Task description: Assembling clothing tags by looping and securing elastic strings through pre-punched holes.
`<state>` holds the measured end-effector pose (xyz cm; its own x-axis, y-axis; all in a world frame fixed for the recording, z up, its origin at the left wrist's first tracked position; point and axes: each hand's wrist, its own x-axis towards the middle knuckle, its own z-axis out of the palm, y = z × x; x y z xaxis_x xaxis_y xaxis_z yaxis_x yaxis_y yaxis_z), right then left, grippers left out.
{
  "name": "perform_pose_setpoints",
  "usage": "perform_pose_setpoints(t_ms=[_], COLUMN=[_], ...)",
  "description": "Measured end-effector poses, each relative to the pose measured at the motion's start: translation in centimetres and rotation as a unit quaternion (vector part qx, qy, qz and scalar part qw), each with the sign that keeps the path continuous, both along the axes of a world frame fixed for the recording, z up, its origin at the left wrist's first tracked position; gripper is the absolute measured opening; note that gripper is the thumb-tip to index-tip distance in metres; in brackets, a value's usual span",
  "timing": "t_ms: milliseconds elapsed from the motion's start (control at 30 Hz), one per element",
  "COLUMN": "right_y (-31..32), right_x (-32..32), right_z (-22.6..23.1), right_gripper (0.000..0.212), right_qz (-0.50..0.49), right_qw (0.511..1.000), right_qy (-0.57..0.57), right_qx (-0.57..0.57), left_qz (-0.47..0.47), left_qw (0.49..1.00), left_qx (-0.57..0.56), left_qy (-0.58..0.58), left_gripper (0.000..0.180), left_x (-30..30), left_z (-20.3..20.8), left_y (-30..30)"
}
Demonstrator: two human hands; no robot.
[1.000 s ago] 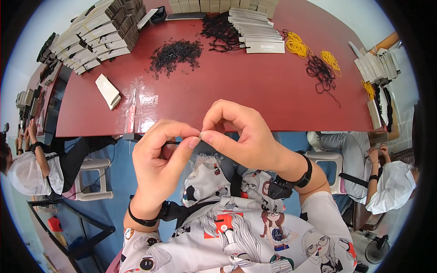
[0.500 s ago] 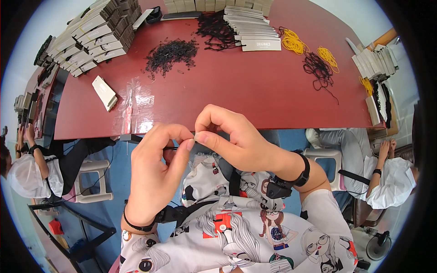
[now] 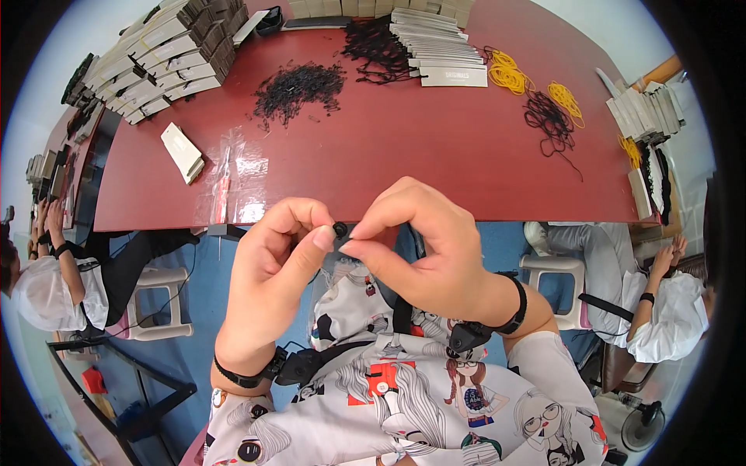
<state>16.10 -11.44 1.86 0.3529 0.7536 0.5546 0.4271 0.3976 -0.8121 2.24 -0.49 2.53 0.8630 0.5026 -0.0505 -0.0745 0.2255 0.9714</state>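
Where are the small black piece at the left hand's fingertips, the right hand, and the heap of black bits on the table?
Small black piece [image 3: 340,230]: head view, its visible middle.
Right hand [image 3: 435,245]: head view, middle of the hand.
Heap of black bits [image 3: 299,91]: head view, its dense middle.

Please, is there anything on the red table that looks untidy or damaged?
Nothing looks clearly damaged. The black cord at the right lies tangled, a loose end trailing across the table, unlike the neatly rowed tags.
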Motion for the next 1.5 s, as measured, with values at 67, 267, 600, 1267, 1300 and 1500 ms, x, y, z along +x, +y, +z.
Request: perform_pose_setpoints(t_ms=[67, 267, 600, 1267, 1300, 1500], right_y=[0.3, 0.3, 0.5, 1.7, 1.8, 2.2], right_x=[-0.3, -0.4, 0.1, 0.7, 0.6, 1.1], right_z=[0.4, 0.3, -0.2, -2.2, -2.3, -2.6], right_gripper=[0.011, 0.013, 0.014, 0.013, 0.013, 0.015], right_qz=[-0.016, 0.000, 0.128, 0.424, 0.424, 0.438], right_qw=[0.998, 0.998, 0.965, 0.691, 0.691, 0.684], right_qy=[-0.045, 0.018, 0.188, 0.572, 0.571, 0.566], right_qx=[-0.030, -0.061, -0.131, -0.127, -0.128, -0.145], left_qz=[0.007, 0.014, 0.042, 0.120, 0.134, 0.177], left_qw=[1.000, 0.999, 0.975, 0.948, 0.945, 0.922], left_qx=[0.015, 0.031, 0.216, 0.292, 0.293, 0.340], left_qy=[-0.003, -0.009, -0.028, -0.036, -0.050, -0.047], left_gripper=[0.010, 0.010, 0.007, 0.009, 0.009, 0.011], left_x=[-0.1, -0.3, -0.6, -0.8, -0.9, -1.1], left_z=[0.0, 0.1, -0.2, -1.1, -1.4, -1.7], left_y=[0.0, -0.4, -0.5, -0.3, -0.3, -0.1])
